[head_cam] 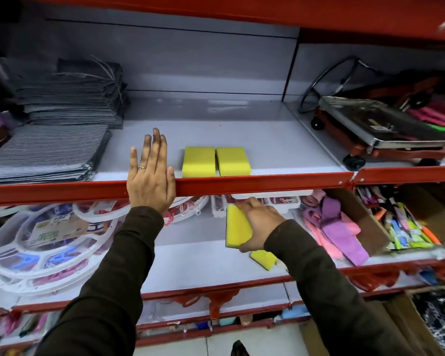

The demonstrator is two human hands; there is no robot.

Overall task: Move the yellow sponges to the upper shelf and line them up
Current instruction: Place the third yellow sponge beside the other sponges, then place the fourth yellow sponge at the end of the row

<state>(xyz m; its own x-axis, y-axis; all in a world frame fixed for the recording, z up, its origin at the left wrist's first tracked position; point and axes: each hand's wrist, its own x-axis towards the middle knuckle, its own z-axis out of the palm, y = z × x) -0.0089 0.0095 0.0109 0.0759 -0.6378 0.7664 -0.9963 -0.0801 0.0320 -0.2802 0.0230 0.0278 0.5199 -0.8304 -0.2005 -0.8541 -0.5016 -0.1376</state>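
Observation:
Two yellow sponges lie side by side near the front of the upper shelf (267, 140): the left sponge (198, 161) and the right sponge (233, 161). My left hand (149, 173) rests flat and open on the shelf's red front edge, just left of them. On the lower shelf (190, 260), my right hand (261, 224) grips a third yellow sponge (237, 227), tilted on edge. Another yellow sponge (263, 259) lies under my right wrist, partly hidden.
Stacked grey striped cloths (49, 150) fill the upper shelf's left. A metal trolley with red wheels (375, 129) sits in the right bay. White round plastic racks (44, 242) lie lower left; pink and purple cloths (337, 227) and a box of pens (401, 227) lower right.

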